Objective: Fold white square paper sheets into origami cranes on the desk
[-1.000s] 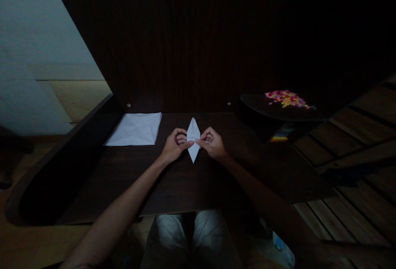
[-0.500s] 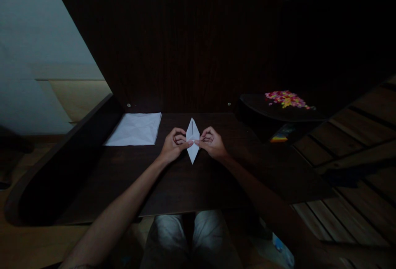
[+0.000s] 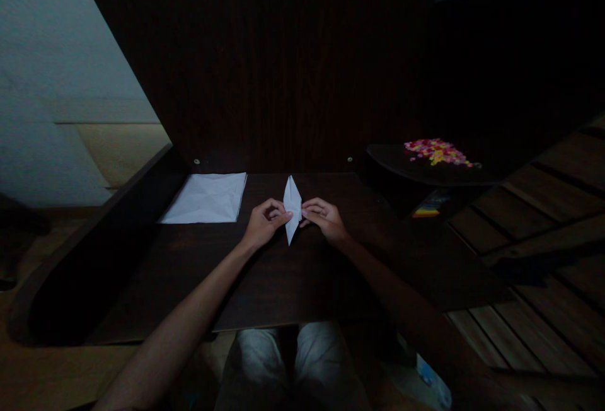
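A folded white paper [image 3: 292, 196], long and diamond-shaped with pointed ends, is held up between my two hands over the dark desk. My left hand [image 3: 265, 222] pinches its left side, the thumb pressed on the front face near the middle and the fingers curled behind. On the other side, my right hand [image 3: 325, 218] grips the right edge between thumb and fingers, where some paper layers show. The fingertips behind the paper are hidden.
A stack of creased white sheets [image 3: 208, 198] lies to the left on the dark wooden desk [image 3: 283, 291]. Small pink, red and yellow pieces [image 3: 439, 151] are heaped on a raised shelf [image 3: 401, 162] at right. A dark side panel [image 3: 94, 253] bounds the left.
The folded paper has shifted slightly left and turned, so its right edge shows. My right thumb has moved from its front face to that edge.
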Demonstrator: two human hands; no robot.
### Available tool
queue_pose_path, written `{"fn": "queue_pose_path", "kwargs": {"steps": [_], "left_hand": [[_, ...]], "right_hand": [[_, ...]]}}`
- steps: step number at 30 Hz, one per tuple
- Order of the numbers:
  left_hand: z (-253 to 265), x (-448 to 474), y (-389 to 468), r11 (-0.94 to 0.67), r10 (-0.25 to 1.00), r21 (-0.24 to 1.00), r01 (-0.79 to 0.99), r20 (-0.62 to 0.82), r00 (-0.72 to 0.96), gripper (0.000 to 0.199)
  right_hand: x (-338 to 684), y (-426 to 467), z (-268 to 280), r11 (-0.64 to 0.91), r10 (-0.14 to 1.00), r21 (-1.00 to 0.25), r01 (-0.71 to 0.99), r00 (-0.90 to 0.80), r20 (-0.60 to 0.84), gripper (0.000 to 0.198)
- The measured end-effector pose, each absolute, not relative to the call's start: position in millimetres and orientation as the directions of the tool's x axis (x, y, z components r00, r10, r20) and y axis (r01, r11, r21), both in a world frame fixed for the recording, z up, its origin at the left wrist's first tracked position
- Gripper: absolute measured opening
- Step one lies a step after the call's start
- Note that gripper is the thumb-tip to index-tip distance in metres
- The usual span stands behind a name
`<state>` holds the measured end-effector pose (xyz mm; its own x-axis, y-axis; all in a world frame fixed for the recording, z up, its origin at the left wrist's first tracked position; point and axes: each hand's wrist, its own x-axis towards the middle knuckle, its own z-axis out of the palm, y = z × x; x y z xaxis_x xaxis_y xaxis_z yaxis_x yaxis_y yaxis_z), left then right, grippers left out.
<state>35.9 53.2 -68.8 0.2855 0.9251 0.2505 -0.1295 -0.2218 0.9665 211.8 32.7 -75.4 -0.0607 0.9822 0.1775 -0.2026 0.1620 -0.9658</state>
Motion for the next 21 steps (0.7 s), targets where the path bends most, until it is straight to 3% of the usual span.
{"fn": "queue_pose_path", "kwargs": {"steps": [12, 17, 21], "left_hand": [[-60.6, 35.4, 48.9, -0.293, 0.876, 0.955, -0.049, 0.288, 0.387, 0.025], [-60.8, 35.7, 47.2, -0.311, 0.87, 0.95, -0.004, 0.287, 0.402, 0.037], [-65.1, 38.4, 46.1, -0.213, 0.902, 0.977, -0.012, 0.201, 0.382, 0.032]], "right_hand": [[207.3, 33.9, -77.4, 0.08, 0.984, -0.978, -0.193, -0.141, 0.108, 0.036], [209.2, 34.4, -77.5, 0.154, 0.985, -0.975, -0.159, -0.058, 0.164, 0.037], [210.9, 35.0, -77.8, 0.224, 0.974, -0.968, -0.117, -0.02, 0.228, 0.037]]}}
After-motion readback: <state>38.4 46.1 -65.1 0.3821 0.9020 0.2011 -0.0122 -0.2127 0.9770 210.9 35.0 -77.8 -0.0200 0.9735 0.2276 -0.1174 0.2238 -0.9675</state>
